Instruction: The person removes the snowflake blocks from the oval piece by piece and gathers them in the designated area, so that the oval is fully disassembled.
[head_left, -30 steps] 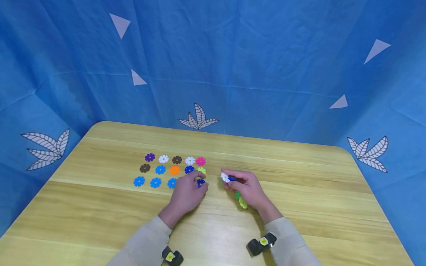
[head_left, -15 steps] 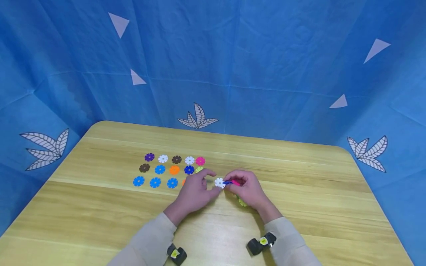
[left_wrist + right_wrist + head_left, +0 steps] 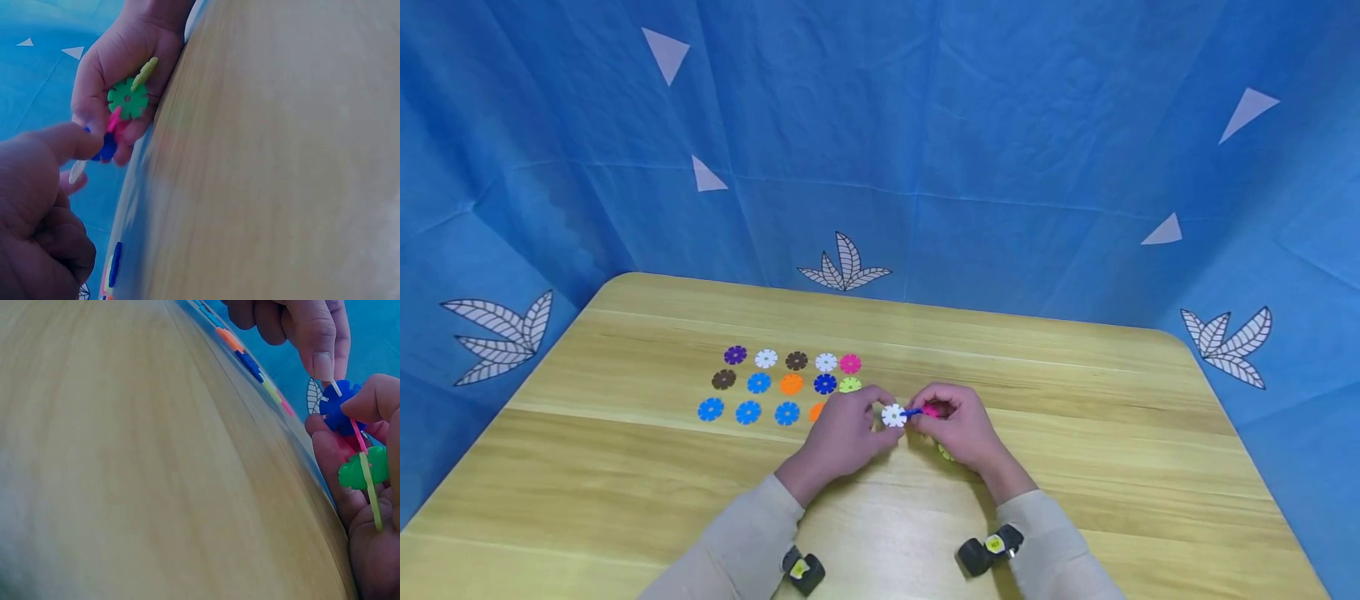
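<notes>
Over the middle of the table, in the head view, my left hand [image 3: 842, 429] pinches a white notched plastic disc [image 3: 893, 416] between thumb and forefinger. The white disc meets a dark blue disc [image 3: 340, 407], which my right hand [image 3: 958, 425] grips between thumb and fingers. From the blue one a linked chain runs on over the right palm: a pink disc [image 3: 931, 411], a green disc [image 3: 128, 99] and a yellow-green disc [image 3: 145, 74]. Neighbouring discs sit crosswise to each other. Fingers hide part of the pink disc.
Loose discs lie flat in rows left of the hands, among them a purple disc [image 3: 735, 355], an orange disc [image 3: 792, 383] and a light blue disc [image 3: 711, 409]. My left hand covers part of the nearest row. A blue curtain [image 3: 910, 150] hangs behind the wooden table [image 3: 1075, 433].
My left hand has moved right from the loose discs to the white disc and now pinches it. My right hand has turned the chain so the white disc faces up; it stays in about the same place.
</notes>
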Available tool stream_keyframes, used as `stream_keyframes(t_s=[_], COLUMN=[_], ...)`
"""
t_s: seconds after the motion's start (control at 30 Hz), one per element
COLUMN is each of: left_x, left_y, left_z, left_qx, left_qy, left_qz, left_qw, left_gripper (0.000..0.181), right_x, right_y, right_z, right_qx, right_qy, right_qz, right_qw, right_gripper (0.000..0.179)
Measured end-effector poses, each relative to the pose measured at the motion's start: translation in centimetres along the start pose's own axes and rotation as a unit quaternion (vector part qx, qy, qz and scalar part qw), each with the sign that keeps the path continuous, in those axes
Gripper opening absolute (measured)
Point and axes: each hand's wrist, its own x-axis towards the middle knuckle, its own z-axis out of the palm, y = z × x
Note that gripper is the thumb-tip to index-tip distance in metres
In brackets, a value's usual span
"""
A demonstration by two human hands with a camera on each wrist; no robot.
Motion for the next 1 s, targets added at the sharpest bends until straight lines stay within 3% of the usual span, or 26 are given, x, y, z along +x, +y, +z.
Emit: stream_keyframes(t_s=[0.43, 1.0], left_x=[-0.4, -0.7], left_y=[-0.15, -0.16], left_z=[-0.02, -0.24], left_qx=[-0.036, -0.039], left_qy=[-0.006, -0.002], left_qz=[0.008, 0.032], left_qw=[0.9993, 0.9987], left_gripper=[0.036, 0.037], right_x=[-0.05, -0.03], right_y=[0.23, -0.05], right_z=[0.09, 0.2], right_qx=[-0.001, -0.002], right_qy=[0.006, 0.019], right_qz=[-0.016, -0.015], right_qw=[0.9999, 0.9997], right_gripper=[0.02, 0.023])
